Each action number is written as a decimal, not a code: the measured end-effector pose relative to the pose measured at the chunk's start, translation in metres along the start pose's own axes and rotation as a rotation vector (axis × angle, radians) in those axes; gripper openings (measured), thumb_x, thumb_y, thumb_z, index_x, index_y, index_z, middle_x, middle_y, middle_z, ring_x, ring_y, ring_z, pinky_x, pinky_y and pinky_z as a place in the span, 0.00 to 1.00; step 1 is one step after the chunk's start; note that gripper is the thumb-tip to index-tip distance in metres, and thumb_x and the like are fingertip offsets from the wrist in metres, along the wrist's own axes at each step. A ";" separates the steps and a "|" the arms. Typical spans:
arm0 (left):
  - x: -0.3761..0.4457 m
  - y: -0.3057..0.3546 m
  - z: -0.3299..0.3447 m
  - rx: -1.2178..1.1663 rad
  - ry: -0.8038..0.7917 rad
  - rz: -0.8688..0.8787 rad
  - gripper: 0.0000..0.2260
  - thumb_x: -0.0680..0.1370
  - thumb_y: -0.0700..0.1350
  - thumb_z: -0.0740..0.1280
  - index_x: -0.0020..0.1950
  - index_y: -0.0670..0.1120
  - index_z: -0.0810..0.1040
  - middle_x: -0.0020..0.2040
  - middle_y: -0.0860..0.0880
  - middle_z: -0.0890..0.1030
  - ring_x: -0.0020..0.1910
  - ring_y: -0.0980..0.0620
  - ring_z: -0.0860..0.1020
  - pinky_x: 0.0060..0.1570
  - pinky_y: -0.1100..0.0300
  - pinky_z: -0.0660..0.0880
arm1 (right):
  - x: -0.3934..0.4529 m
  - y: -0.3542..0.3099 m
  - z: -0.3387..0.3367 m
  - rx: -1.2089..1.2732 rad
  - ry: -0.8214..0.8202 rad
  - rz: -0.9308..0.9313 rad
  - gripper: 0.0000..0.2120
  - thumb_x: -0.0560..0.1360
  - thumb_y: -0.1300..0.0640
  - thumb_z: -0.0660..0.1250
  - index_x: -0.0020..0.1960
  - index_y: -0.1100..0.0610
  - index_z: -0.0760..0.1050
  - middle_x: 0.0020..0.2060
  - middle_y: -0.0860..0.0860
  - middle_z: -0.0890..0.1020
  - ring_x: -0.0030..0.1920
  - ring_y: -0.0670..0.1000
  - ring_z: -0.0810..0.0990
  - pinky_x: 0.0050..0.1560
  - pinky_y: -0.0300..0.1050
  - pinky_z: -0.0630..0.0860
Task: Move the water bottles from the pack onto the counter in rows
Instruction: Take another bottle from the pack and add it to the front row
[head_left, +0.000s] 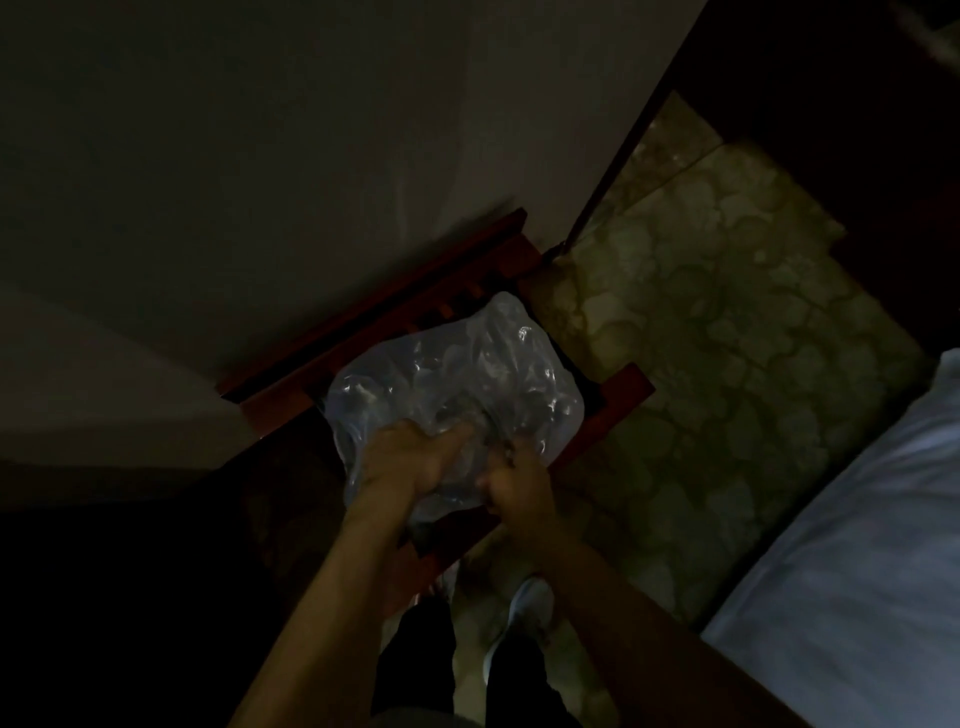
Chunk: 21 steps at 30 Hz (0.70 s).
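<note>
One plastic-wrapped pack of water bottles sits on one red wooden chair; the bottles inside are too blurred to count. Two hands are on the wrap: one left hand, one right hand. One bed is in view.

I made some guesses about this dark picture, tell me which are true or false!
1. The plastic-wrapped bottle pack sits on a reddish wooden chair. True.
2. Only one hand touches the pack. False: the left hand and the right hand are both on its near edge.
3. A row of bottles already stands on a counter. False: no counter and no loose bottles are in view.
4. The floor has a blotchy pattern. True.
5. The pack is lying on the floor. False: it is on the chair.
</note>
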<state>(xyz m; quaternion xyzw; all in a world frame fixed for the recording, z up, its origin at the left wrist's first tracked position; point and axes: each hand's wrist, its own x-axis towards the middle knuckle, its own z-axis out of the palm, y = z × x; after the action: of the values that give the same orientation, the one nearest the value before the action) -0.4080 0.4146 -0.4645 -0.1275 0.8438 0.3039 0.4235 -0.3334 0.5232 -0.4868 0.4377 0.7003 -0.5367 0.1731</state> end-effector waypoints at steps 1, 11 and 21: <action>-0.005 0.000 -0.006 -0.017 0.001 0.010 0.32 0.68 0.72 0.64 0.50 0.43 0.78 0.48 0.43 0.83 0.50 0.44 0.82 0.56 0.51 0.78 | -0.008 -0.012 0.000 0.071 -0.036 0.083 0.14 0.82 0.50 0.58 0.59 0.58 0.74 0.47 0.55 0.81 0.47 0.54 0.80 0.49 0.48 0.79; -0.085 -0.006 -0.051 -0.135 0.102 0.206 0.20 0.71 0.68 0.65 0.38 0.50 0.75 0.38 0.51 0.78 0.44 0.49 0.82 0.45 0.56 0.80 | -0.069 -0.074 -0.005 0.429 -0.258 0.287 0.17 0.72 0.40 0.69 0.48 0.55 0.80 0.35 0.50 0.78 0.29 0.46 0.72 0.29 0.37 0.64; -0.209 -0.073 -0.086 -0.240 0.238 0.463 0.21 0.70 0.68 0.64 0.47 0.52 0.82 0.44 0.52 0.84 0.43 0.55 0.82 0.43 0.57 0.79 | -0.191 -0.093 0.003 0.360 -0.285 -0.296 0.12 0.73 0.51 0.73 0.49 0.59 0.77 0.35 0.50 0.84 0.30 0.43 0.82 0.26 0.35 0.76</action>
<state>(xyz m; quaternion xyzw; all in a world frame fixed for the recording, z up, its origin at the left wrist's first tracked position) -0.3013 0.2952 -0.2891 -0.0156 0.8523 0.4730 0.2227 -0.3019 0.4352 -0.2966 0.2741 0.6187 -0.7281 0.1092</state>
